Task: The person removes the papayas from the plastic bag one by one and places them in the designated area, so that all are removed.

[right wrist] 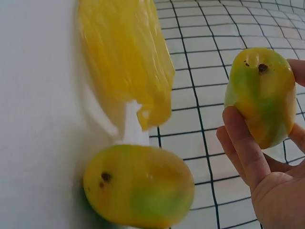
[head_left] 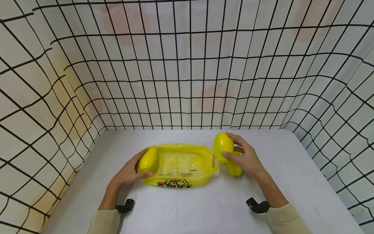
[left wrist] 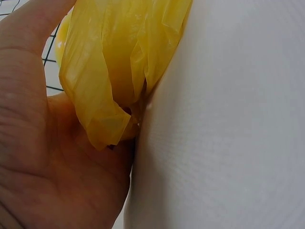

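Note:
A yellow plastic bag (head_left: 187, 159) lies on its side with its opening spread. At its left end a yellow-green mango (head_left: 149, 160) sits within the rim. Around that end curls my left hand (head_left: 128, 172), thumb in front and fingers behind; the left wrist view has bunched yellow film (left wrist: 124, 57) against the palm. Just past the bag's right end, my right hand (head_left: 246, 159) holds up another mango (head_left: 223, 144) between thumb and fingers. Below it a third mango (right wrist: 138, 186) rests on the table, partly hidden by the right hand in the head view.
A white-covered table (head_left: 204, 208) carries everything. Black wire mesh (head_left: 190, 81) rises at the back and both sides, with pale cloth behind it. A dark curved piece is at each wrist, the left one (head_left: 126, 206) and the right one (head_left: 257, 205).

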Available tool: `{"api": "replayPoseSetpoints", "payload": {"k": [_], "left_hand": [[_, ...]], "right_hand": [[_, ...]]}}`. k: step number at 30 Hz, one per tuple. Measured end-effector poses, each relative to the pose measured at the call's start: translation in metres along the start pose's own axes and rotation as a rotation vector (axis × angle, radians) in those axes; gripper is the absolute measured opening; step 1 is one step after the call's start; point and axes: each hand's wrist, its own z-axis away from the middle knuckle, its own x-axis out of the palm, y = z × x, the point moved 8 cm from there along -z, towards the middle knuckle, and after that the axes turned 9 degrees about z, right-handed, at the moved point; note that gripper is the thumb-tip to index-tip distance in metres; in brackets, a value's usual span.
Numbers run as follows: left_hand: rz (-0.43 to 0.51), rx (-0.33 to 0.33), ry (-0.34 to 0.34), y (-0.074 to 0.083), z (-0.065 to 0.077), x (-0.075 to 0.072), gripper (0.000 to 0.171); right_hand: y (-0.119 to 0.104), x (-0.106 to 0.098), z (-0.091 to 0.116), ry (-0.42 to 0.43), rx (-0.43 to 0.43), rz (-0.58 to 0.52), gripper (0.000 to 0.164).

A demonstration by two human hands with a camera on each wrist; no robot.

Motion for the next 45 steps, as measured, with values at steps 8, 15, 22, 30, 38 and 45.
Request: {"api": "replayPoseSetpoints", "payload": {"k": [8, 15, 22, 30, 38, 45], "left_hand": [[0.004, 0.002, 0.001, -0.002, -0.001, 0.002, 0.112], [0.003, -0.008, 0.003, -0.002, -0.001, 0.001, 0.113], [0.012, -0.004, 0.004, -0.002, -0.002, 0.001, 0.116], [0.025, -0.016, 0.002, -0.005, -0.001, 0.001, 0.115], [0.02, -0.008, 0.001, -0.004, -0.001, 0.001, 0.114], [0.02, 0.009, 0.002, -0.003, -0.001, 0.0, 0.112]], "right_hand": [[0.012, -0.03, 0.008, 0.042, 0.013, 0.05, 0.072], [0.02, -0.05, 0.013, 0.059, 0.022, 0.064, 0.073], [0.03, -0.072, 0.02, 0.091, 0.019, 0.093, 0.074], [0.049, -0.093, 0.026, 0.128, 0.035, 0.112, 0.072], [0.074, -0.11, 0.03, 0.137, 0.075, 0.144, 0.071], [0.094, -0.114, 0.033, 0.114, 0.103, 0.151, 0.07]]}}
